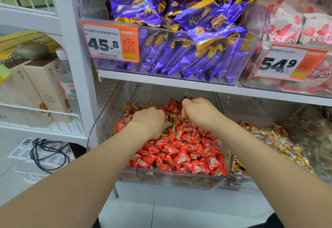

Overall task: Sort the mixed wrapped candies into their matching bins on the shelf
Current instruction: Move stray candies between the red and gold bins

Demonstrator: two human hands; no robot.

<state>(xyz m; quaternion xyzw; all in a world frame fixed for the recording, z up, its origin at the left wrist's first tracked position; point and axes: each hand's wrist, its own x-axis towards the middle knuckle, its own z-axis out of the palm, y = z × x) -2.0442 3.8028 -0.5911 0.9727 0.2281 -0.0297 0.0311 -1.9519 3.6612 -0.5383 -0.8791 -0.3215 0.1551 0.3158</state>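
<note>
A clear plastic bin (100, 120) on the lower shelf holds a heap of red wrapped candies (181, 154) with several gold-brown ones (132, 107) mixed in at the back. Both my hands reach into the pile. My left hand (149, 121) has its fingers curled down among the candies, with gold wrappers (172, 120) by its fingertips. My right hand (195, 111) is curled over red candies further back; what it holds is hidden. To the right, a second bin holds yellow-gold candies (273, 138).
The upper shelf carries a clear bin of purple packets (179, 30) with a 45.8 price tag (109, 42), and a bin of white-red packets (296, 26) tagged 54.9. The shelf edge (179, 82) hangs just above my hands. Boxes and a black cable (45, 154) lie left.
</note>
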